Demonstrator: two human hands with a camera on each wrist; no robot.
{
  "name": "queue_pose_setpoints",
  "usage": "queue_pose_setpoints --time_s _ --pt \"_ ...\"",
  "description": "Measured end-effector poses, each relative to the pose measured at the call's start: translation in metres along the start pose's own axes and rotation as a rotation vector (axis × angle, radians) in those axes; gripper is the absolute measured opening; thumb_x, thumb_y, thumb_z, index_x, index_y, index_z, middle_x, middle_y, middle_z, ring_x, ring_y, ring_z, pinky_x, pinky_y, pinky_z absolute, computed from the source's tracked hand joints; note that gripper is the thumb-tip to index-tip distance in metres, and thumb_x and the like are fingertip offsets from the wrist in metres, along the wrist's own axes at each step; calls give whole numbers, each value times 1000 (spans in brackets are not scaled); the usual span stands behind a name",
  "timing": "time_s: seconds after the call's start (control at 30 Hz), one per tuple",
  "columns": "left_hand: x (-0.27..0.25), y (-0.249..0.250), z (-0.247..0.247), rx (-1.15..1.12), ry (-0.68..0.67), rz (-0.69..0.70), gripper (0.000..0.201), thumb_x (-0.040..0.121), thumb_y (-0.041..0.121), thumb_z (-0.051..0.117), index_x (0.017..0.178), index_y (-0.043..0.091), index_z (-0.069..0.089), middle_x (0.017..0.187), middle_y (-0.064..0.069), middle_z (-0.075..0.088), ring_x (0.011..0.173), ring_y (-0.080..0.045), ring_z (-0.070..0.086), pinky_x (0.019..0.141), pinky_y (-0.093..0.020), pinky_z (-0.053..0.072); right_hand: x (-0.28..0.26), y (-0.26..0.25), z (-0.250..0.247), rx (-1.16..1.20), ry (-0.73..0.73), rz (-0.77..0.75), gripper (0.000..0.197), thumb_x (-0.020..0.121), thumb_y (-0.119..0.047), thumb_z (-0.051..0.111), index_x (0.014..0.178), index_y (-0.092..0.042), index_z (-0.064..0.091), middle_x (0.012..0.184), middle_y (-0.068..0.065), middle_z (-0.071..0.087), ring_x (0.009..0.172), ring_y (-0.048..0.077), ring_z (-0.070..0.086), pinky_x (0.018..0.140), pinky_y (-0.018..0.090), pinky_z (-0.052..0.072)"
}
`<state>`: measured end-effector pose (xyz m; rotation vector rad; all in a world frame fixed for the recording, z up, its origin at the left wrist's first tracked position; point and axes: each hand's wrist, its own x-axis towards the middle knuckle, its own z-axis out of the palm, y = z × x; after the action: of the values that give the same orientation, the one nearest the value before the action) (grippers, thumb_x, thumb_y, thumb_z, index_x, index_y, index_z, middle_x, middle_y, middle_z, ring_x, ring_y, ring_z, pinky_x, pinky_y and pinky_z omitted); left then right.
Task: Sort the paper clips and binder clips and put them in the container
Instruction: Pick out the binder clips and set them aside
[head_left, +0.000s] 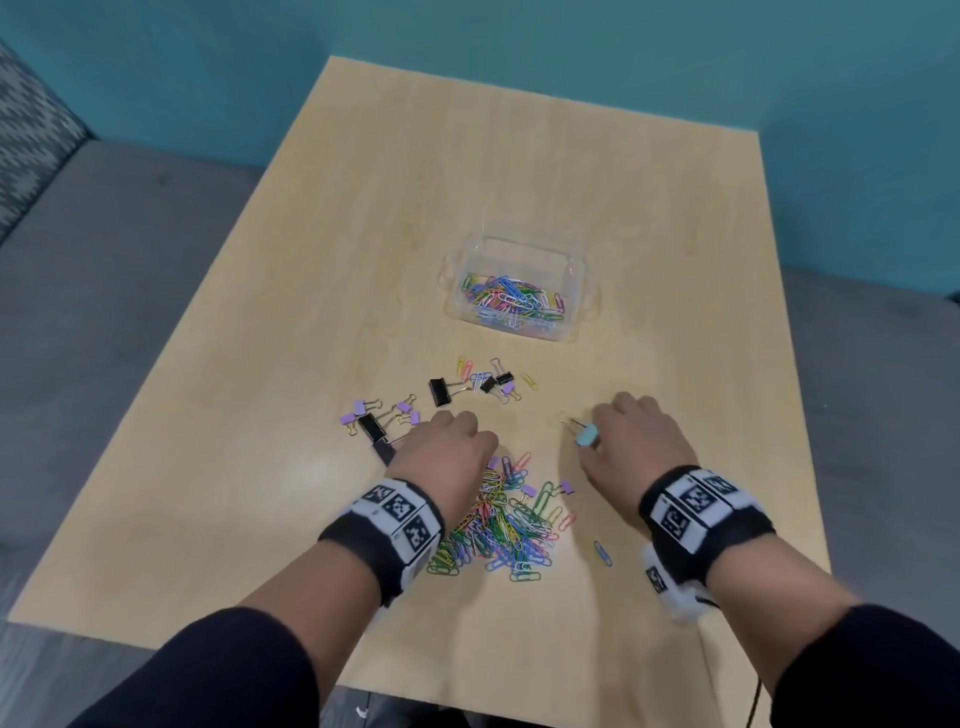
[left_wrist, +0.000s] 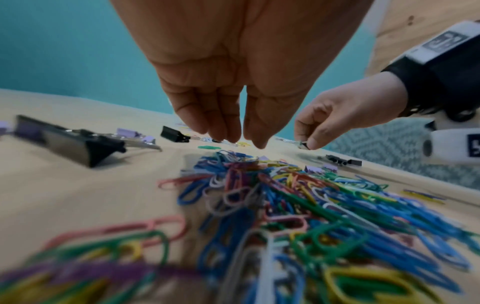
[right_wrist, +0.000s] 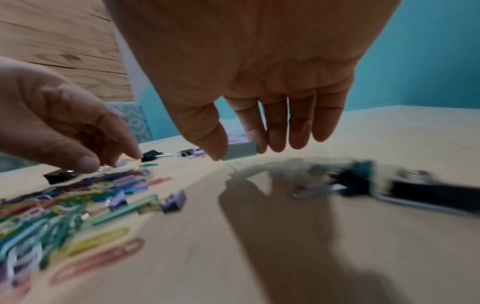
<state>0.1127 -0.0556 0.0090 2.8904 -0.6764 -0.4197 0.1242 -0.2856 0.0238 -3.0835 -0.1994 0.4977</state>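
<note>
A clear plastic container at mid-table holds a layer of coloured paper clips. A big heap of coloured paper clips lies near me, with small purple binder clips mixed in. My right hand pinches a light blue binder clip between thumb and forefinger, just above the table right of the heap. My left hand hovers over the heap's far left end, fingers pointing down, fingertips close to the thumb with nothing seen between them.
Black and purple binder clips lie left of my left hand. A second mixed cluster of binder clips and paper clips sits between the heap and the container. A blue paper clip lies alone at the right. The table's front edge is near my forearms.
</note>
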Motion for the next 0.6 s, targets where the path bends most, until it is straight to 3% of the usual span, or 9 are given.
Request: queue_pose_setpoints --time_s 0.13,0.27,0.37,0.43,0.5,0.6 --pt "16 10 -4 102 -117 25 16 80 9 52 94 16 55 90 -4 53 86 -26 47 60 -33 29 -28 25 15 -10 38 137 33 83 -46 54 101 -19 60 98 3 55 90 26 46 73 40 45" --pt "22 18 -3 119 -154 4 14 82 13 54 96 15 55 91 -4 55 86 -26 50 61 -33 33 -65 14 26 85 110 0 26 82 -30 61 102 -14 60 101 6 56 91 28 50 74 38 48" --pt "22 25 -7 125 -168 -22 18 79 7 54 95 15 54 92 -5 53 85 -26 50 60 -33 32 -93 -14 42 173 38 -134 46 82 -27 61 123 -12 50 121 6 52 113 28 48 93 36 47" --pt "23 29 -10 104 -169 -44 22 76 2 52 94 14 52 94 -7 52 86 -26 50 61 -33 33 -104 -34 52 210 -36 -197 58 86 -30 53 138 -12 35 139 7 39 133 27 32 110 35 31" --pt "24 32 -12 87 -178 -46 22 76 0 51 94 12 52 96 -8 52 87 -27 51 62 -33 35 -109 -47 56 260 -73 -246 63 90 -31 48 145 -13 24 148 6 27 141 24 17 115 34 20" --pt "24 32 -11 91 -201 -40 26 75 -1 53 98 11 52 100 -9 52 92 -27 51 68 -34 40 -113 -46 54 328 -17 -216 60 88 -27 50 143 -13 30 144 5 34 137 23 27 113 29 22"
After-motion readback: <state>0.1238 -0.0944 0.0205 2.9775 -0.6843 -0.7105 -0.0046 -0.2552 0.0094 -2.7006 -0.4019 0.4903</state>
